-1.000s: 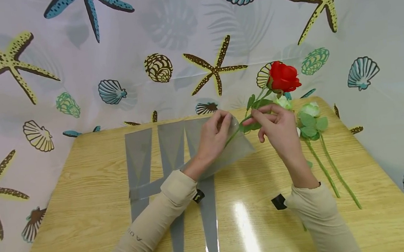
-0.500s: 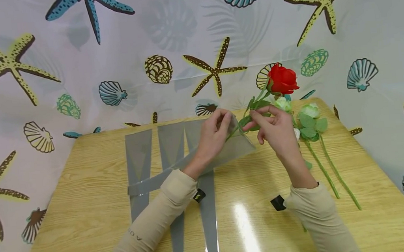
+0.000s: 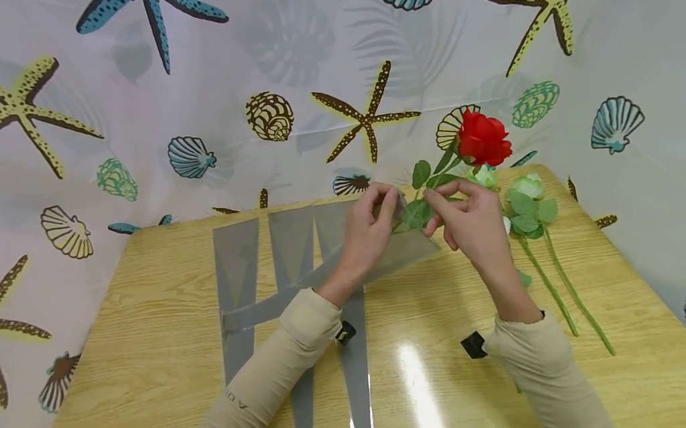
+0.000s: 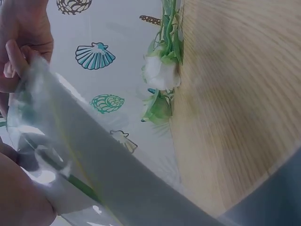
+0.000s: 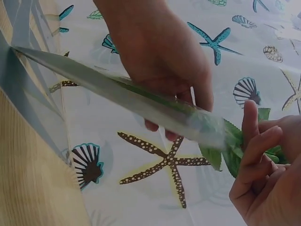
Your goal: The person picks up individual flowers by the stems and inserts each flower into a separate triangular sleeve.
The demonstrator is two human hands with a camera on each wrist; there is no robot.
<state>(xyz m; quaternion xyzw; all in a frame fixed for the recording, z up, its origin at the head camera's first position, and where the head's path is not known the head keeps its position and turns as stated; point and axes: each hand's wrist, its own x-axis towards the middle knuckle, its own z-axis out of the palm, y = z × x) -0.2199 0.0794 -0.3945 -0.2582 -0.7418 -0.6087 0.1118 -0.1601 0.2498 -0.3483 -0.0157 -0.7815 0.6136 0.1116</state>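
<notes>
A red artificial rose [image 3: 484, 137] with green leaves [image 3: 418, 213] leans up to the right over the table's far side. My right hand [image 3: 470, 214] pinches its stem among the leaves below the bloom. The lower stem [image 4: 82, 186] shows through a clear, tapered flower sleeve [image 5: 155, 106]. Near its wide mouth, my left hand [image 3: 370, 222] grips the sleeve's upper edge between thumb and fingers. Lower leaves lie at the mouth, partly behind the film. In the right wrist view, the sleeve narrows to a point away from the right hand [image 5: 268, 174].
Several flat grey-looking sleeves [image 3: 298, 379] lie side by side on the wooden table [image 3: 145, 310], under and left of the left forearm. Pale green-white flowers [image 3: 525, 189] with long stems lie at the right. A patterned cloth [image 3: 217, 69] hangs behind.
The rose has dipped slightly and its lower leaves have turned and spread at the sleeve's mouth. Both hands have shifted a little to the right, keeping their holds.
</notes>
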